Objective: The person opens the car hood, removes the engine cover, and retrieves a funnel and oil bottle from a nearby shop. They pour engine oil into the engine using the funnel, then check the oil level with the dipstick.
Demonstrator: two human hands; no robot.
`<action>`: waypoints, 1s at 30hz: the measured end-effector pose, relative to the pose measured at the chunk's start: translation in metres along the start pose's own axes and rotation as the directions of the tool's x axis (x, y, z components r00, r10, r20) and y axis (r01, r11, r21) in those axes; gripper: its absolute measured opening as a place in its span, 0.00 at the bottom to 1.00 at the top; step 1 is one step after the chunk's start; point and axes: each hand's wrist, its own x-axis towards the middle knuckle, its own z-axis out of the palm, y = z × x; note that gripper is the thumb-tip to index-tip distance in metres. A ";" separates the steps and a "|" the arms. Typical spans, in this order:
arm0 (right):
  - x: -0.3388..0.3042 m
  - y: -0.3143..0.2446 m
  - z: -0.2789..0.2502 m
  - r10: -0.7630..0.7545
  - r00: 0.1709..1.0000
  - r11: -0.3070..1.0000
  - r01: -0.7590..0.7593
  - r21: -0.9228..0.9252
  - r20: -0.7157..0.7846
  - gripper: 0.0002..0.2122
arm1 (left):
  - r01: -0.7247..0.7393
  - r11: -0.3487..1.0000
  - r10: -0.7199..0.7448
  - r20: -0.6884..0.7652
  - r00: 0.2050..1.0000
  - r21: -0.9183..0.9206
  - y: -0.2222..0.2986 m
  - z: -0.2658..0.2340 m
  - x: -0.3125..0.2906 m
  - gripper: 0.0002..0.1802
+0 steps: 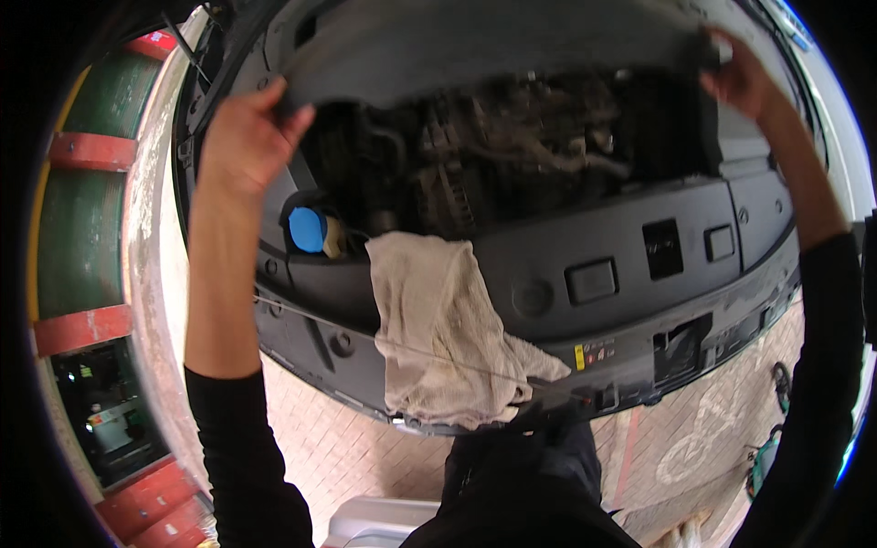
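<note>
Spanning much of the engine bay (630, 370) from left edge to right, a broad dark grey cover (484, 46) lies toward the bay's rear edge, above and partly over the exposed engine (448, 196). Its long axis runs crosswise between the two hands, so neither is clearly nearer: the left hand (247, 137) has its grip pinched on the left end, thumb and fingers about the edge, while the right hand (744, 80) grasps the right end, its fingers blurred. The cover looks like smooth, matt moulded plastic with a gently curved near edge; the engine beneath shows ribbed, dusty metal and bent pipes. Along the bay's front edge, the trim panel (621, 219) is hard grey plastic with squared recesses. A crumpled beige cloth (438, 320), soft and coarsely woven, drapes over that edge left of centre. Near the front left corner sits a round, glossy blue cap (308, 230).
</note>
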 end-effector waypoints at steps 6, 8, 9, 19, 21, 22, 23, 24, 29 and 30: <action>-0.009 0.040 -0.013 0.526 0.843 0.829 -0.538 -0.154 -0.111 0.21 | 0.201 0.979 -0.202 0.017 0.979 0.039 -0.055 -0.006 -0.033 0.32; 0.009 0.037 -0.017 0.280 0.959 0.851 -0.270 -0.451 -0.046 0.27 | 0.209 0.971 -0.211 0.007 0.977 0.120 -0.057 -0.004 -0.033 0.31; 0.022 0.032 -0.016 0.175 0.983 0.781 -0.167 -0.601 -0.046 0.30 | 0.211 0.970 -0.212 0.001 0.977 0.122 -0.055 -0.004 -0.032 0.28; 0.132 0.002 0.037 0.286 0.955 0.694 -0.262 -0.671 -0.078 0.26 | 0.313 0.936 -0.311 -0.039 0.950 0.159 -0.080 -0.010 -0.025 0.29; 0.142 0.010 0.033 0.370 0.928 0.711 -0.311 -0.630 -0.041 0.27 | 0.425 0.869 -0.428 -0.049 0.903 0.254 -0.095 -0.010 -0.023 0.26; 0.146 0.014 0.029 0.411 0.911 0.755 -0.327 -0.568 0.022 0.27 | 0.503 0.811 -0.521 -0.023 0.853 0.300 -0.101 -0.011 -0.021 0.24; 0.151 0.017 0.027 0.452 0.891 0.775 -0.374 -0.509 0.033 0.28 | 0.438 0.839 -0.449 -0.044 0.893 0.324 -0.106 -0.011 -0.022 0.21; 0.155 0.020 0.026 0.421 0.901 0.819 -0.331 -0.469 0.100 0.29 | 0.437 0.848 -0.444 -0.046 0.895 0.300 -0.109 -0.013 -0.022 0.22; 0.164 0.021 0.044 0.375 0.927 0.797 -0.329 -0.506 -0.010 0.38 | 0.379 0.900 -0.396 0.039 0.918 0.215 -0.117 -0.022 -0.026 0.23; 0.166 0.021 0.051 0.377 0.924 0.759 -0.346 -0.551 -0.062 0.39 | 0.380 0.901 -0.396 0.038 0.918 0.207 -0.119 -0.024 -0.027 0.23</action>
